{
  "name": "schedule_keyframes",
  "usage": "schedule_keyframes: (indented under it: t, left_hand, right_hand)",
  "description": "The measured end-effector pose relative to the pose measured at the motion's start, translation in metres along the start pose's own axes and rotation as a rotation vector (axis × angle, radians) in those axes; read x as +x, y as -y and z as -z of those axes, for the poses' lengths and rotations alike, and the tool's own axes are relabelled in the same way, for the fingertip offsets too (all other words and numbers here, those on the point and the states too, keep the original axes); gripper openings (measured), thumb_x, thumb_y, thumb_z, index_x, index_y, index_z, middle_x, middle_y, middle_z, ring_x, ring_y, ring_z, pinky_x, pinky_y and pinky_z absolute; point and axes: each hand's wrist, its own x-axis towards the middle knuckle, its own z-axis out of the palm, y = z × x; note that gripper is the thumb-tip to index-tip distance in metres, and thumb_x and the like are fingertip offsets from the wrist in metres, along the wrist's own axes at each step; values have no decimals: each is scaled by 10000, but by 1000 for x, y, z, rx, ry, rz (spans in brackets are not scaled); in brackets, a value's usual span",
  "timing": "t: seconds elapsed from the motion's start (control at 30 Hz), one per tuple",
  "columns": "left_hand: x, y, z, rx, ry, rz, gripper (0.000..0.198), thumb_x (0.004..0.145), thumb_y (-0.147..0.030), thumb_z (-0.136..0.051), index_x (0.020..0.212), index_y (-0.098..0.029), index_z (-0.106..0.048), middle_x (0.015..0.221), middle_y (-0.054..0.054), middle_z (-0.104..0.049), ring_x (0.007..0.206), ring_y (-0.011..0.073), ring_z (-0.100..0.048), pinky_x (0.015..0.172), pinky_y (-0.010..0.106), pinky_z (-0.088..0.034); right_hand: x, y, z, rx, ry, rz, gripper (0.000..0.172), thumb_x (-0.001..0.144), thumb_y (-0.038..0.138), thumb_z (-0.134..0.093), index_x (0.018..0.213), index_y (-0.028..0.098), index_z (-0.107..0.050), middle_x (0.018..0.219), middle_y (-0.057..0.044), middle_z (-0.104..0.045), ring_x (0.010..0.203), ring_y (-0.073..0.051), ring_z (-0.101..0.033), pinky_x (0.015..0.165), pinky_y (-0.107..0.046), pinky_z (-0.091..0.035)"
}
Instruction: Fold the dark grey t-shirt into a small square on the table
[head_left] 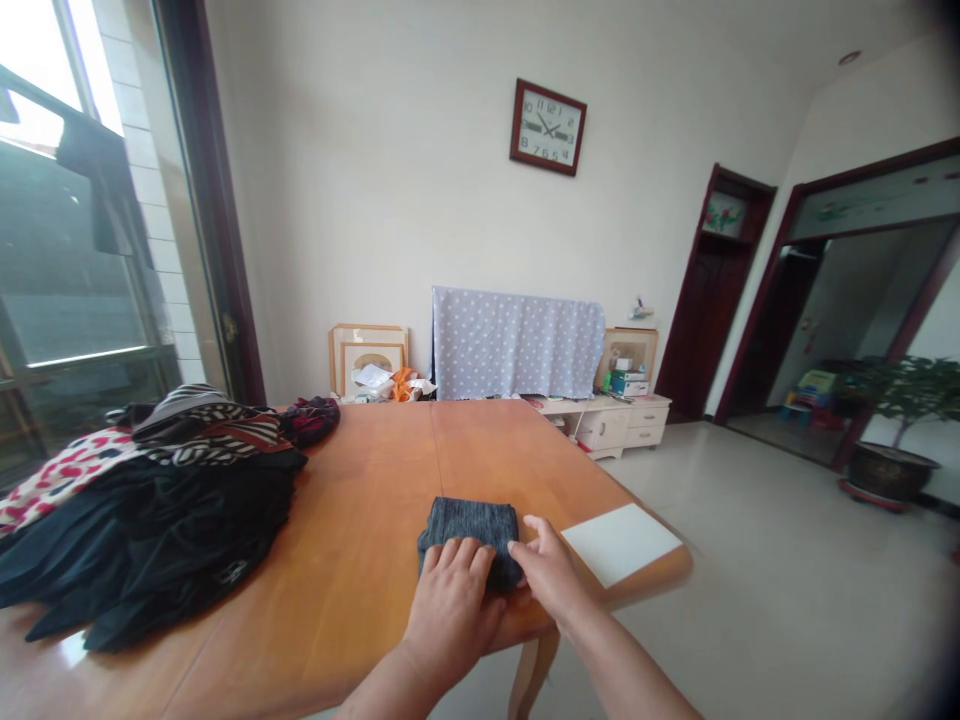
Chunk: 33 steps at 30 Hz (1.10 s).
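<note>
A dark grey, heathered garment [474,518], folded into a small bundle, lies near the table's right front part. My left hand [456,598] is at its near edge, with bent fingers on top of the cloth and the thumb along the front side. At the bundle's right side, my right hand [549,568] has its thumb against the cloth; some of its fingers are hidden behind the edge. A flat white sheet [621,543] lies just right of my right hand.
The wooden table [360,520] carries a heap of black clothes [172,530] at left, with patterned pieces [210,425] on top. Behind stands a low white cabinet [626,425] beside a dotted cloth cover [517,345]. A potted plant [892,470] stands at right.
</note>
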Motion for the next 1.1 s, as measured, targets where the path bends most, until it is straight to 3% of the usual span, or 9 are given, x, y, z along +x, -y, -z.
schedule_keyframes:
  t: [0.2, 0.37, 0.47, 0.57, 0.8, 0.9, 1.1]
  left_hand:
    - [25, -7, -22, -219, -68, 24, 384, 745, -230, -608, 1129, -235, -620, 1193, 147, -633, 1187, 359, -512, 1032, 466, -305]
    - [36, -5, -26, -232, -66, 146, 182, 795, -206, -544, 943, -227, -648, 966, 134, -697, 982, 327, -622, 911, 439, -397]
    - [43, 2, -18, -270, -82, 263, 209, 855, -313, -531, 1023, -238, -630, 852, 98, -700, 818, 293, -644, 782, 396, -432]
    - [55, 12, -2, -428, -162, 346, 228, 862, -357, -548, 1045, -238, -616, 899, 73, -706, 828, 258, -647, 756, 350, -441]
    - [77, 10, 31, -1330, -360, 469, 341, 787, -398, -667, 1041, -179, -604, 867, 41, -706, 795, 204, -662, 727, 313, -522]
    - [79, 3, 38, -1542, -420, 555, 332, 764, -359, -697, 1030, -180, -614, 881, 42, -714, 802, 195, -675, 732, 312, -546]
    - [80, -2, 45, -1722, -366, 711, 251, 833, -335, -630, 1032, -183, -618, 866, 62, -717, 792, 209, -697, 742, 344, -576]
  right_hand:
    - [-10, 19, 1, 240, 15, -86, 591, 746, 318, -648, 1305, 202, -494, 726, 21, -640, 658, -179, -629, 575, -274, -470]
    - [-10, 11, 3, 385, 9, -82, 585, 759, 386, -708, 1279, 202, -510, 899, -32, -689, 764, -196, -678, 705, -329, -547]
    - [-14, 4, 2, 509, -36, -108, 557, 755, 461, -743, 1211, 213, -540, 1102, -75, -684, 928, -224, -692, 832, -355, -553]
    - [-21, 0, -5, 639, -10, -181, 536, 742, 526, -762, 1139, 214, -580, 1170, -94, -673, 1031, -241, -677, 917, -367, -530]
    - [-30, 13, -38, 929, 180, -286, 485, 770, 515, -758, 1138, 226, -632, 1225, -77, -682, 1150, -208, -632, 975, -333, -484]
    - [-30, 23, -44, 1059, 230, -327, 453, 826, 546, -691, 1141, 223, -654, 1261, -79, -671, 1202, -195, -604, 968, -308, -495]
    - [-28, 29, -44, 1210, 255, -300, 518, 836, 681, -594, 1074, 229, -686, 1207, -95, -697, 1209, -240, -603, 943, -397, -543]
